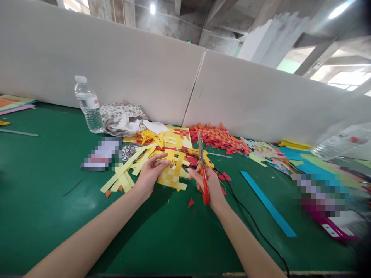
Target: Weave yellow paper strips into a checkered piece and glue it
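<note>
My left hand [148, 175] pinches the left edge of a yellow checkered piece of woven paper [169, 178], whose loose strip ends stick out. In my right hand [213, 188] is a pair of scissors [205, 187] with red handles, the blades pointing up and away from me. The scissors are just right of the woven paper, apart from it. Beyond my right hand lies a yellow tool with a black cord [209, 161], partly hidden. Pale yellow paper strips [124, 179] are heaped beside my left hand. Small red paper scraps [191, 202] lie on the table between my wrists.
Red and orange woven paper shapes [220, 139] are piled against the white partition [139, 69]. A water bottle [88, 106] and patterned cloth [123, 112] stand back left. A blue strip [268, 204] lies right of the black cord [249, 216] on the green table [162, 247].
</note>
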Motion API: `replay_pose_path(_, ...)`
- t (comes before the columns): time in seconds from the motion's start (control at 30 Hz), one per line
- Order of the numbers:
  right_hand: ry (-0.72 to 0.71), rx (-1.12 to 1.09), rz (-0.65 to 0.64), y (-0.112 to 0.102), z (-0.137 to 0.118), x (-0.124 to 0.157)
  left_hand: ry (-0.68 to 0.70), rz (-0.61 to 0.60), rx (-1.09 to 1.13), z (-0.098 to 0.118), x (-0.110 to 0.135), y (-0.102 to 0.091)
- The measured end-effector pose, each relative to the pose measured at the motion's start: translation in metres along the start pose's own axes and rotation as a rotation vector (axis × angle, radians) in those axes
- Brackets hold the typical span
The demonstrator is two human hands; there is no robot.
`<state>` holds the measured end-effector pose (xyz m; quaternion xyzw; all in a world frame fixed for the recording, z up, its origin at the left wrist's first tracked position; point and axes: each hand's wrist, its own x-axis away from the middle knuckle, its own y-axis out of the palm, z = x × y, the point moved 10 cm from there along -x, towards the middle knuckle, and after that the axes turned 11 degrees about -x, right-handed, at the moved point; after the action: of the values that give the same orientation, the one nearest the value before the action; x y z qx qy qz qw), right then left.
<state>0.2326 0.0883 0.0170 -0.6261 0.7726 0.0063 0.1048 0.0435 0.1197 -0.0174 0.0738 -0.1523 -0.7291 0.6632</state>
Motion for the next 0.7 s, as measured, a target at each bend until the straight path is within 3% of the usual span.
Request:
replay_pose_path(0.1, 0.068, -0.085, -0.088, 0.009, 0.007, 0.001, -0.002, 0.005, 0.015, 0.002, 0.001, 0.000)
replay_pose_path(0.4, -0.011, 0.029, 0.090, -0.007, -0.002, 0.000, -0.070, 0.057, 0.096, 0.000, 0.000, -0.005)
replay_pose_path(0.7, -0.007, -0.156, 0.082, -0.003, 0.005, 0.001, -0.084, 0.040, 0.115, -0.005, -0.002, -0.003)
